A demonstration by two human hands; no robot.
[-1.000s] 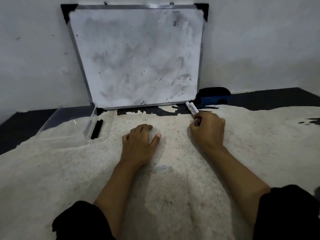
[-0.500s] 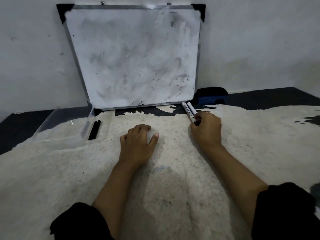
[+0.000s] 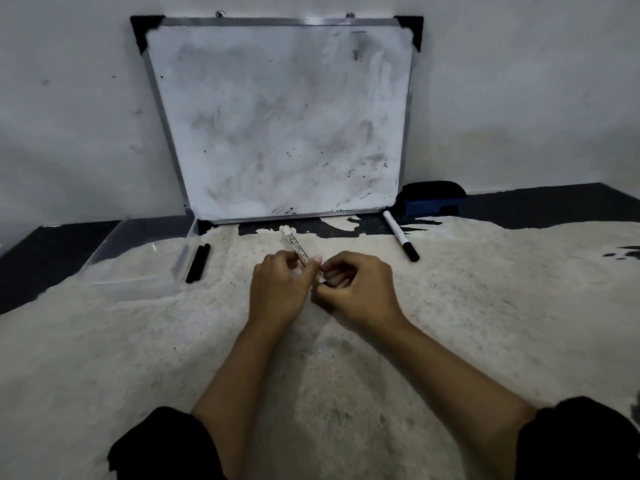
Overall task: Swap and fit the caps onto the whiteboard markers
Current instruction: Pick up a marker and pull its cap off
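Note:
My left hand (image 3: 277, 292) grips a white whiteboard marker (image 3: 294, 245) by its barrel, its far end pointing up and away toward the board. My right hand (image 3: 356, 292) is closed around the marker's near end, where a small dark cap shows between the fingers; most of that end is hidden. A second white marker (image 3: 398, 235) with a black cap lies on the cloth to the right, apart from both hands. Two black caps or pens (image 3: 198, 262) lie side by side to the left, next to a clear tray.
A smudged whiteboard (image 3: 277, 123) leans against the wall at the back. A blue and black eraser (image 3: 431, 199) sits at its right foot. A clear plastic tray (image 3: 138, 258) stands at the left. A pale cloth (image 3: 485, 323) covers the dark table.
My right hand brought one marker from the right to the middle. My left hand lifted off the cloth and took hold of its barrel. The other marker stayed lying at the right.

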